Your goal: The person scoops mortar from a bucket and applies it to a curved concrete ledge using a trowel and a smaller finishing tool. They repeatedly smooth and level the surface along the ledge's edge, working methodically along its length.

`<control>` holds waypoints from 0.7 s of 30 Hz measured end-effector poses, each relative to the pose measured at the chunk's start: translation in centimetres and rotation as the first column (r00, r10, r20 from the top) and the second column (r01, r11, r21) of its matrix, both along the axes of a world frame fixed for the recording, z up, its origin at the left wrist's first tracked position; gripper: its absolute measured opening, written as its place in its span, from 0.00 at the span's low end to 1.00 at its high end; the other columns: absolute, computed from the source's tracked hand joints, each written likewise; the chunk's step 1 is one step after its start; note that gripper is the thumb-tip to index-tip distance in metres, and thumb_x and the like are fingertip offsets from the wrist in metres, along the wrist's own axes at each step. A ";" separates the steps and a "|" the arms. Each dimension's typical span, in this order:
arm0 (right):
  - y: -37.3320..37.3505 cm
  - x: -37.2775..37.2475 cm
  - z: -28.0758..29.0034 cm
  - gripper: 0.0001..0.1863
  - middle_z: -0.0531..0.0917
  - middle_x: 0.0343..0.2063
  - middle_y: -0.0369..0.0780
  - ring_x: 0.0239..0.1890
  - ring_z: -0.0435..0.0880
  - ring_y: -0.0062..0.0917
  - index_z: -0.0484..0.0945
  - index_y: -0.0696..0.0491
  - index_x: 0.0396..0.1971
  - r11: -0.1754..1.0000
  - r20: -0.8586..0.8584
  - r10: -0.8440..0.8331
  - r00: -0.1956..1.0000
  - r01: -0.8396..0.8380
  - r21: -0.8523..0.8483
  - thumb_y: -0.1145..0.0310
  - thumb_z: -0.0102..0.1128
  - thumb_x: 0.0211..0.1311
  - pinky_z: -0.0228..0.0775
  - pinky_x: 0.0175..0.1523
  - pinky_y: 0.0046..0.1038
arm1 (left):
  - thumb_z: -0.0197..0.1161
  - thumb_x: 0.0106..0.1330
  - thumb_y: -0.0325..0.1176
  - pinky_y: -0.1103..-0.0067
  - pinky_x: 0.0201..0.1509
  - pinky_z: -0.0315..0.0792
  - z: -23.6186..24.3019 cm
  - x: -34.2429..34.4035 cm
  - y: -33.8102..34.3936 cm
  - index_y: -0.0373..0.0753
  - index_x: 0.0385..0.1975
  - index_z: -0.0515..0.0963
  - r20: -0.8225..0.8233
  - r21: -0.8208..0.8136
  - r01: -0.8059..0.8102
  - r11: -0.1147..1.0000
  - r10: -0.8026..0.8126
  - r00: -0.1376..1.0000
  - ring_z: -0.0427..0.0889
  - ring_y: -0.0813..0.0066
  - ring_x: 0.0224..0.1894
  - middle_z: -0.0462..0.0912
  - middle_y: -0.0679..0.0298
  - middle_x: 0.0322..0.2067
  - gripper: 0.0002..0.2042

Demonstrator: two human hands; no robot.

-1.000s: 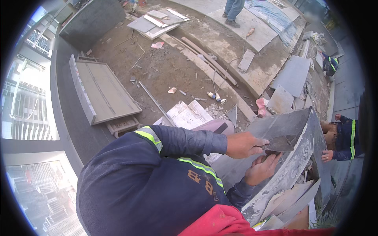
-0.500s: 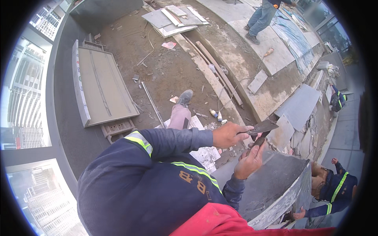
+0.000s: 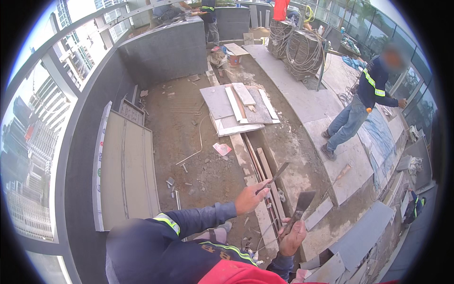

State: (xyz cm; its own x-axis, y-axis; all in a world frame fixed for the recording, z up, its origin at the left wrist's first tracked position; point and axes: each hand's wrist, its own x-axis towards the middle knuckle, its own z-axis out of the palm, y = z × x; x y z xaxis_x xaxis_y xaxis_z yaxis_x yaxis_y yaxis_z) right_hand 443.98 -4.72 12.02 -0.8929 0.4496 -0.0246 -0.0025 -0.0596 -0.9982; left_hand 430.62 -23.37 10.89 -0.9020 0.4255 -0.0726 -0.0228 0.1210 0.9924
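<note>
My left hand (image 3: 248,199) is closed around the handle of a thin, dark-bladed putty knife (image 3: 278,176), seen almost edge-on and pointing up to the right. Lower and to the right, my right hand (image 3: 293,235) grips a second putty knife (image 3: 304,202), its broad dark blade turned upward and its face showing. The two blades are apart. Both tools are held in the air above a narrow trench (image 3: 260,154) with long strips lying in it.
Stacked boards (image 3: 243,106) lie beyond my hands. A large framed panel (image 3: 127,165) leans at the left wall. A person (image 3: 362,99) stands on pale slabs at the right. Grey sheets (image 3: 362,232) and rubble lie at the lower right. Coiled cables (image 3: 302,52) hang farther back.
My view has lifted to take in more of the far site. The two putty knives, close together and overlapping before, are now separated, and my hands have moved apart.
</note>
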 end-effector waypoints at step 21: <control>7.5 -58.3 3.6 0.25 0.70 0.17 0.33 0.10 0.65 0.16 0.71 0.54 0.41 0.643 -0.172 0.612 0.772 -0.612 -0.461 0.44 0.43 0.78 0.56 0.13 0.20 | 0.46 0.80 0.43 0.79 0.30 0.69 7.2 -50.5 7.5 0.31 0.69 0.65 -0.132 -0.006 -0.165 0.986 0.163 0.978 0.67 0.82 0.22 0.71 0.68 0.20 0.26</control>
State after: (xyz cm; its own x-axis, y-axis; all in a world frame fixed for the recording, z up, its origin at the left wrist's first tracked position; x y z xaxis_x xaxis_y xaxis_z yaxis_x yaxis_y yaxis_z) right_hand 385.64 2.77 15.61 -0.9603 -0.2687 -0.0749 0.2056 -0.5005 -0.8410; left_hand 380.11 -15.88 18.07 -0.9616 0.2707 0.0445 0.0859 0.1432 0.9860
